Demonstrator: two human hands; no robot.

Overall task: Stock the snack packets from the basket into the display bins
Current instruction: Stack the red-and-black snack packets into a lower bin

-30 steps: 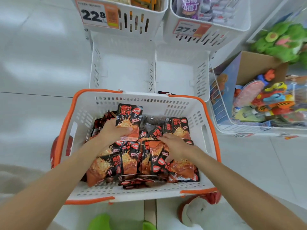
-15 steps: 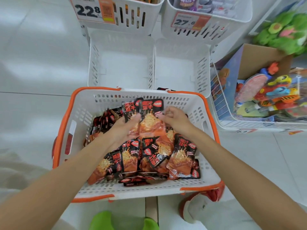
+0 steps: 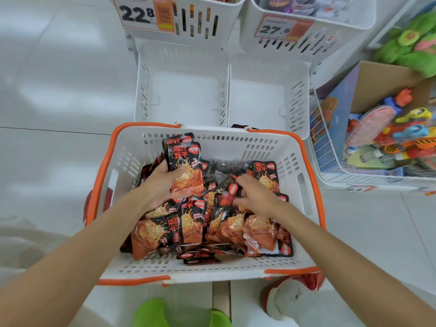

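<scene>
Over the basket's (image 3: pixel 122 166) far-left corner, the left hand (image 3: pixel 160 182) clamps a raised stack of packets (image 3: pixel 185 161); the right hand (image 3: pixel 256 194) — fingers curled — pinches one blurred packet (image 3: pixel 227 193) mid-pile.

one orange-rimmed basket (image 3: pixel 304 182) holds a heap of snack packets (image 3: pixel 188 223), too overlapped to count exactly, well over a dozen. two hands are in it, the left hand (image 3: pixel 160 185) and the right hand (image 3: pixel 257 197). four white display bins show: two lower bins (image 3: pixel 226 90), two upper bins (image 3: pixel 243 22). two price tags (image 3: pixel 144 14).
</scene>
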